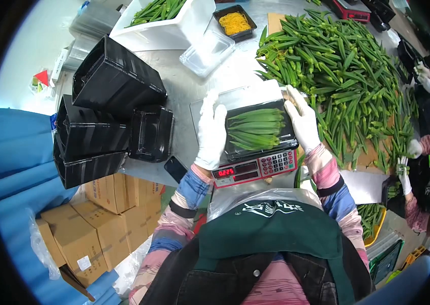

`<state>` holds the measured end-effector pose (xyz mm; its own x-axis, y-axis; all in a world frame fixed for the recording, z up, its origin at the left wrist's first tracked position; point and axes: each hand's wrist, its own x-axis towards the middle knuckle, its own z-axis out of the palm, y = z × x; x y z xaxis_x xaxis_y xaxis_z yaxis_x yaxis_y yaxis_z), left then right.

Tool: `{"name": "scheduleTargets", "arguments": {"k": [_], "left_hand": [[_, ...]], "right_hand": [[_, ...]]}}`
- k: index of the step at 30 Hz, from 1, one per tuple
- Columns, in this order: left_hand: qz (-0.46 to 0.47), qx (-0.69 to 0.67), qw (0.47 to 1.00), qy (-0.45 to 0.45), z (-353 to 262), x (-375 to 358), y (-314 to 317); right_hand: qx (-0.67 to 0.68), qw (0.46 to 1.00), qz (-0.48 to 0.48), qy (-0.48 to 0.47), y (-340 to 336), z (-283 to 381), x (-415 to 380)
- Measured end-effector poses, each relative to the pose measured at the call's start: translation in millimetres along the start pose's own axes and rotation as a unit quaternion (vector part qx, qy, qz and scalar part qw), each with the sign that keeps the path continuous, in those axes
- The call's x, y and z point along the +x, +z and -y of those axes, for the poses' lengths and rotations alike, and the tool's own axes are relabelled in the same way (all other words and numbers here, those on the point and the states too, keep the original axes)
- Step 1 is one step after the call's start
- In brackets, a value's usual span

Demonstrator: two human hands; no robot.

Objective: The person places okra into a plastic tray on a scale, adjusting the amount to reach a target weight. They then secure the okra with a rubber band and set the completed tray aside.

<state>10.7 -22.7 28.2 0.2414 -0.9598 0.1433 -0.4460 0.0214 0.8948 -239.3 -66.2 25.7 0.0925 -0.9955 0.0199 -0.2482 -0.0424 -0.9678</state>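
Observation:
A black plastic tray (233, 149) holding a row of okra (256, 129) sits on a red-framed weighing scale (254, 171). The scale's lit display reads 0.225. My left hand (212, 133), in a white glove, lies along the tray's left side with its fingers stretched out. On the opposite side, my gloved right hand (302, 122) has its fingers extended at the tray's right edge. Both hands frame the tray, and neither covers the okra.
A large okra heap (342, 81) spreads across the table's right. Stacked black trays (118, 76) stand at left near a phone (175, 169). Behind are a clear container (207, 53), yellow bands in a tray (235, 23) and a white bin (166, 33). Co-workers' gloved hands (404, 173) show at right.

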Motion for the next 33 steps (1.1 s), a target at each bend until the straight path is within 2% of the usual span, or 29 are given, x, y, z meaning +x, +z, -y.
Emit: {"name": "scheduleTargets", "arguments": {"k": [1,2,3,4,5,6,8,15,18,20,22,26,29,30,31,32,33], "left_hand": [[-0.003,0.045,0.999,0.0,6,-6,5],[-0.004,0.088,0.996,0.014,20,-14,12],[-0.004,0.102,0.995,-0.006,14,-22,17],[-0.003,0.115,0.993,-0.026,10,-28,22],[-0.017,0.12,0.993,-0.005,11,-30,25],[-0.006,0.111,0.994,-0.007,12,-27,25],[0.015,0.092,0.996,-0.012,14,-23,23],[0.034,0.149,0.988,0.017,23,-11,29],[0.062,0.183,0.981,0.011,31,-7,28],[0.066,0.191,0.979,0.013,32,-2,29],[0.057,0.146,0.988,0.013,30,-4,28],[0.07,0.097,0.993,-0.006,21,-9,19],[0.053,0.073,0.995,-0.051,5,-9,15],[0.03,0.055,0.997,-0.039,9,-11,13],[0.006,0.036,0.999,-0.026,15,-15,8],[-0.019,0.018,1.0,-0.014,21,-20,4],[-0.042,-0.037,0.997,-0.051,24,-31,0]], "right_hand": [[0.054,0.998,0.002,0.031,2,-15,-2],[0.008,1.0,0.0,0.002,3,-44,-4],[-0.016,1.0,0.007,0.012,3,-48,-9],[-0.04,0.999,0.014,0.022,3,-46,-16],[0.017,0.998,0.015,0.05,4,-44,-20],[0.01,0.998,0.018,0.065,3,-43,-22],[0.019,0.998,0.018,0.059,4,-49,-18],[-0.035,0.999,0.012,0.039,6,-63,-17],[-0.006,0.995,0.056,0.08,0,-63,-6],[-0.022,0.997,0.045,0.058,1,-67,-7],[-0.005,0.999,0.027,0.029,5,-63,-12],[0.022,0.997,0.054,0.05,-10,-53,-29],[0.079,0.988,0.033,0.129,-25,-50,-51],[0.109,0.981,0.029,0.16,-29,-46,-59],[0.071,0.989,-0.003,0.133,-32,-49,-66],[0.091,0.982,0.008,0.167,-39,-49,-74],[0.112,0.973,0.019,0.201,-45,-45,-81]]}}
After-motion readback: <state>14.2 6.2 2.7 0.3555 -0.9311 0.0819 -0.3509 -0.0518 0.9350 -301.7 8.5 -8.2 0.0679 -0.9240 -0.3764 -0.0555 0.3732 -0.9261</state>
